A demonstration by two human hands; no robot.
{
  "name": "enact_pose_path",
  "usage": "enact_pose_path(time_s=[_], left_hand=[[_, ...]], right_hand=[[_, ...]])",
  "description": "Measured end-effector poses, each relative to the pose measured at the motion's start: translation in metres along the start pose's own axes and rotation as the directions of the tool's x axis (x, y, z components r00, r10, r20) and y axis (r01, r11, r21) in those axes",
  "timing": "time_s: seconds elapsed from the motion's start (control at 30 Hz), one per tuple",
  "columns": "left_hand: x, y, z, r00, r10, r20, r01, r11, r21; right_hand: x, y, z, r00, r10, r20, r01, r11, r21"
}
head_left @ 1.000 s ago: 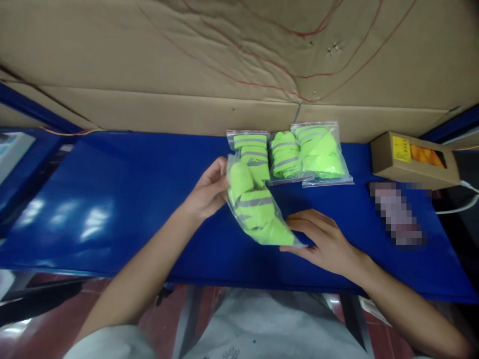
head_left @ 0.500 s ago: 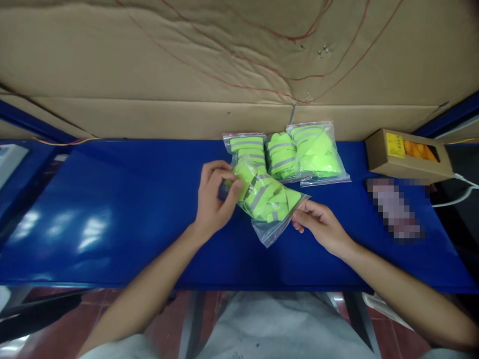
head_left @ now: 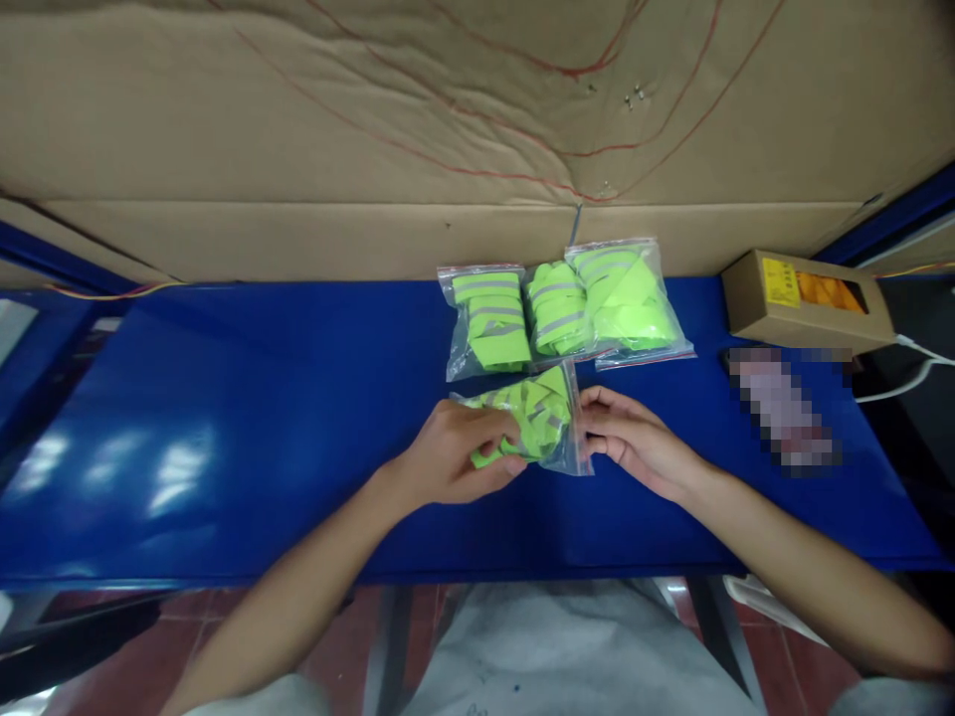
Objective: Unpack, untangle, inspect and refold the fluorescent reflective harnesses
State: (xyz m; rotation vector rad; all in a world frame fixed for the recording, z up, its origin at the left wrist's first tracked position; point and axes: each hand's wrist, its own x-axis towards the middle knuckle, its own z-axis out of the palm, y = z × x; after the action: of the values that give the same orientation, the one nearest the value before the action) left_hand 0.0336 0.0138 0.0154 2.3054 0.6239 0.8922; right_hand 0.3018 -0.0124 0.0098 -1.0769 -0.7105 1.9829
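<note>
A clear zip bag (head_left: 548, 413) packed with folded neon-yellow strips with grey bands lies at the middle of the blue table. My left hand (head_left: 467, 447) is closed over its left end, fingers curled on the top and thumb along the near side. At the zip edge on the right, my right hand (head_left: 627, 438) has its thumb and fingers bent around the plastic rim; the exact contact is partly hidden. Just behind lie three similar filled bags: a left one (head_left: 496, 323), a middle one (head_left: 559, 308) and a right one (head_left: 627, 298), the last two overlapping.
An open-windowed cardboard box (head_left: 810, 303) with orange contents stands at the back right. In front of it lies a blurred-out flat object (head_left: 787, 408). A white cable (head_left: 921, 368) runs off the right side. Brown cardboard (head_left: 298, 129) with red wires backs the blue table (head_left: 261, 398).
The held bag has come nearer and turned, its zip edge now facing right. My left hand has moved right and towards me onto the bag, uncovering the left bag behind.
</note>
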Motion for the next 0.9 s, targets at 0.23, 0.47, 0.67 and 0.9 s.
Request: enact_pose_path(time_s=[0.23,0.47,0.67,0.9], left_hand=[[0.0,0.011,0.015,0.957,0.173,-0.234,-0.103,0.954,0.281],[0.0,0.035,0.037,0.97,0.217,-0.107,-0.143,0.873,0.466],[0.003,0.041,0.044,0.987,0.063,-0.147,0.014,0.883,0.469],[0.005,0.049,0.031,0.989,-0.039,-0.145,0.08,0.955,0.285]], right_hand=[[-0.003,0.006,-0.001,0.961,0.246,0.128,-0.226,0.962,-0.152],[-0.006,0.021,0.009,0.967,0.199,0.157,-0.148,0.946,-0.288],[-0.006,0.03,0.014,0.983,0.068,0.173,-0.014,0.954,-0.298],[-0.014,0.029,0.021,0.974,-0.088,0.21,0.141,0.957,-0.253]])
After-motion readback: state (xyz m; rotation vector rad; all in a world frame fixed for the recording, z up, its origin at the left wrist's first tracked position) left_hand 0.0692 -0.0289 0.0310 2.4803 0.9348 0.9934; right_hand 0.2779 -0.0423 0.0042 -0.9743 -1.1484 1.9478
